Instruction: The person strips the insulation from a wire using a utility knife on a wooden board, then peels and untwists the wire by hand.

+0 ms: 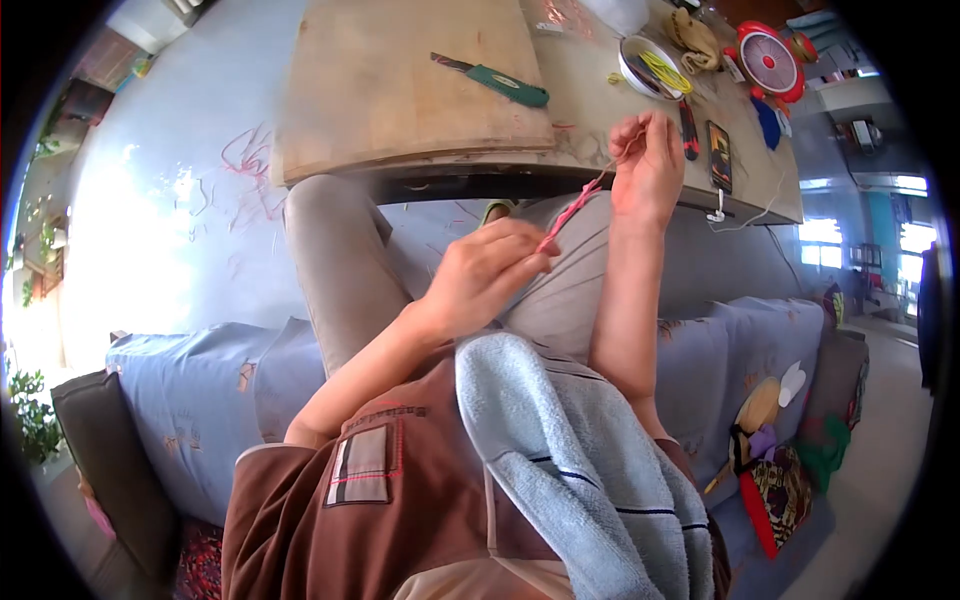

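A twisted pink cord stretches at a slant between my two hands, above my lap. My left hand is closed around its lower end, fingers curled and slightly blurred. Higher up, near the table edge, my right hand pinches the thin upper end between thumb and fingertips. Whether the cord is braided or only twisted I cannot tell. A green-handled utility knife lies on the wooden board in front of me. Over my chest and lap hangs a light blue towel.
A white bowl holds yellow cord and tools. Beside it lie a red-and-black handled tool and a phone. A round red device stands behind them. Pink scraps litter the floor at left.
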A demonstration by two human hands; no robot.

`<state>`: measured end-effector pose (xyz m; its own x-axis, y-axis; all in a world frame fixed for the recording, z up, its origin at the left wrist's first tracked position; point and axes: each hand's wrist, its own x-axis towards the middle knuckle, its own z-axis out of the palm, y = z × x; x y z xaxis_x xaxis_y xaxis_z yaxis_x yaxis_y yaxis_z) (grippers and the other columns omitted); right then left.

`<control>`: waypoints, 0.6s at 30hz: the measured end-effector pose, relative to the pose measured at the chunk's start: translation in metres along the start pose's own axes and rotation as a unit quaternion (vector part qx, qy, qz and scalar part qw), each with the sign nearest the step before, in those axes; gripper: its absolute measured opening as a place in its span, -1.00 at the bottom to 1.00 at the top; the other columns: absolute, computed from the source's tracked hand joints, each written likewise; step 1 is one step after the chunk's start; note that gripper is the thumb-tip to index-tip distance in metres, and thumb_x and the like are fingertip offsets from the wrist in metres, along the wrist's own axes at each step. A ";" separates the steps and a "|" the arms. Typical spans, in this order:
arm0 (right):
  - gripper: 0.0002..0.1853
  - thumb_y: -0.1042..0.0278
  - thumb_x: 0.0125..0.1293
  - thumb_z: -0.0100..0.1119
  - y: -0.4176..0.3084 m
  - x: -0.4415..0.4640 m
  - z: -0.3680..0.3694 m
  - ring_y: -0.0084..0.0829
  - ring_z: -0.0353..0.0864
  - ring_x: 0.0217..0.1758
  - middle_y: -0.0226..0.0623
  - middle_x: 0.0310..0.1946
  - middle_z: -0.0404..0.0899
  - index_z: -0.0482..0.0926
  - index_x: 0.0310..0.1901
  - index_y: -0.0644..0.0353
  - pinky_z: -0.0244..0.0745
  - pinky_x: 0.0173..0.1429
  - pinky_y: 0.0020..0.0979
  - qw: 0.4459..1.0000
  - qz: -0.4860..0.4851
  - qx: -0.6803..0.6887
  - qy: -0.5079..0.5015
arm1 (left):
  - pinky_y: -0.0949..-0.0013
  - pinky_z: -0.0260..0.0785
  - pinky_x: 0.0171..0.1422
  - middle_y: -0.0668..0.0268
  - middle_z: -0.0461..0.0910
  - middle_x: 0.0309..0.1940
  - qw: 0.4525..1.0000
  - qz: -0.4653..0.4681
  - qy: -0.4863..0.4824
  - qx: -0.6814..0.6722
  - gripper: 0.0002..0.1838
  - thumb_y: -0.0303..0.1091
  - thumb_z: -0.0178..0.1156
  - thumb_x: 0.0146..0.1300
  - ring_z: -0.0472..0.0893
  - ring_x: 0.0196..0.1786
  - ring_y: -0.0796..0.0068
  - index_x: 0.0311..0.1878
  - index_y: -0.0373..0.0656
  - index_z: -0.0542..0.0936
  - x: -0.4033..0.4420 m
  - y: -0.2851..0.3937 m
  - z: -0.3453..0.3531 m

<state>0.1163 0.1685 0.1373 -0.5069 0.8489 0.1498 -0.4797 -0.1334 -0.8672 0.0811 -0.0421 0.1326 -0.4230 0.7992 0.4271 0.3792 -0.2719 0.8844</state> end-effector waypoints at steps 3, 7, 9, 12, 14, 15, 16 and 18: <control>-0.78 0.26 0.38 -0.01 0.002 -0.003 0.005 -0.56 0.39 -0.64 -0.35 -0.64 0.46 0.42 -0.41 0.16 0.17 -0.59 -0.63 0.996 0.092 0.020 0.004 | 0.40 0.38 -0.08 0.15 0.57 -0.26 0.999 -0.019 -0.027 -0.014 -0.86 -0.53 0.06 0.22 0.55 -0.18 0.31 -0.43 -0.33 0.56 -0.009 0.002 -0.016; -0.78 0.26 0.37 0.01 0.020 -0.007 0.007 -0.58 0.28 -0.62 -0.42 -0.66 0.36 0.43 -0.41 0.16 0.14 -0.54 -0.58 0.977 0.162 0.134 -0.035 | 0.36 0.38 -0.11 0.18 0.56 -0.34 0.992 0.020 -0.099 0.077 -0.89 -0.55 0.08 0.19 0.55 -0.23 0.31 -0.42 -0.32 0.56 -0.013 0.009 -0.035; -0.78 0.26 0.38 0.00 0.028 -0.008 0.009 -0.58 0.27 -0.62 -0.43 -0.65 0.36 0.43 -0.41 0.16 0.12 -0.55 -0.58 0.970 0.170 0.172 -0.022 | 0.35 0.37 -0.11 0.17 0.55 -0.35 0.989 0.030 -0.100 0.103 -0.91 -0.55 0.09 0.17 0.55 -0.23 0.29 -0.41 -0.31 0.57 -0.016 0.004 -0.042; -0.77 0.20 0.40 -0.04 0.020 -0.014 0.020 -0.56 0.31 -0.57 -0.44 -0.61 0.35 0.39 -0.37 0.14 0.28 -0.48 -0.55 0.980 0.131 0.146 -0.026 | 0.35 0.35 -0.05 0.18 0.57 -0.32 0.989 -0.059 -0.108 0.078 -0.86 -0.43 0.09 0.24 0.55 -0.18 0.30 -0.26 -0.31 0.56 -0.023 -0.003 -0.041; -0.76 0.16 0.41 -0.07 0.003 -0.021 0.034 -0.51 0.30 -0.50 -0.43 -0.56 0.33 0.36 -0.35 0.13 0.31 -0.42 -0.52 0.995 0.049 0.077 -0.035 | 0.35 0.32 0.03 0.19 0.58 -0.26 0.979 -0.172 -0.103 -0.037 -0.73 -0.28 0.04 0.30 0.54 -0.11 0.33 -0.12 -0.32 0.52 -0.023 -0.004 -0.039; -0.74 0.14 0.43 -0.12 -0.005 -0.023 0.035 -0.47 0.36 -0.52 -0.39 -0.58 0.33 0.32 -0.33 0.15 0.40 -0.40 -0.44 0.996 0.020 0.035 -0.074 | 0.35 0.30 0.08 0.20 0.58 -0.23 0.959 -0.233 -0.093 -0.134 -0.64 -0.19 0.01 0.34 0.53 -0.07 0.35 -0.04 -0.33 0.48 -0.022 -0.003 -0.037; -0.74 0.15 0.43 -0.14 -0.011 -0.028 0.040 -0.47 0.37 -0.53 -0.38 -0.59 0.33 0.31 -0.32 0.16 0.41 -0.40 -0.44 0.994 -0.011 -0.001 -0.108 | 0.35 0.28 0.13 0.21 0.58 -0.20 0.925 -0.291 -0.082 -0.231 -0.55 -0.09 -0.03 0.37 0.52 -0.03 0.37 0.04 -0.34 0.44 -0.022 -0.003 -0.035; -0.74 0.16 0.45 -0.17 -0.021 -0.041 0.049 -0.45 0.40 -0.56 -0.35 -0.61 0.33 0.29 -0.31 0.17 0.44 -0.41 -0.43 0.978 -0.073 -0.074 -0.179 | 0.33 0.22 0.23 0.15 0.56 -0.09 0.919 -0.288 -0.136 -0.234 -0.34 0.12 -0.15 0.36 0.48 0.07 0.39 0.16 -0.37 0.33 -0.005 0.001 -0.039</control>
<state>0.1117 0.1115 0.1724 -0.6713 0.6168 0.4110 -0.4703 0.0741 -0.8794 0.0512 -0.0675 0.1391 -0.1980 0.9695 -0.1443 -0.2650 0.0888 0.9601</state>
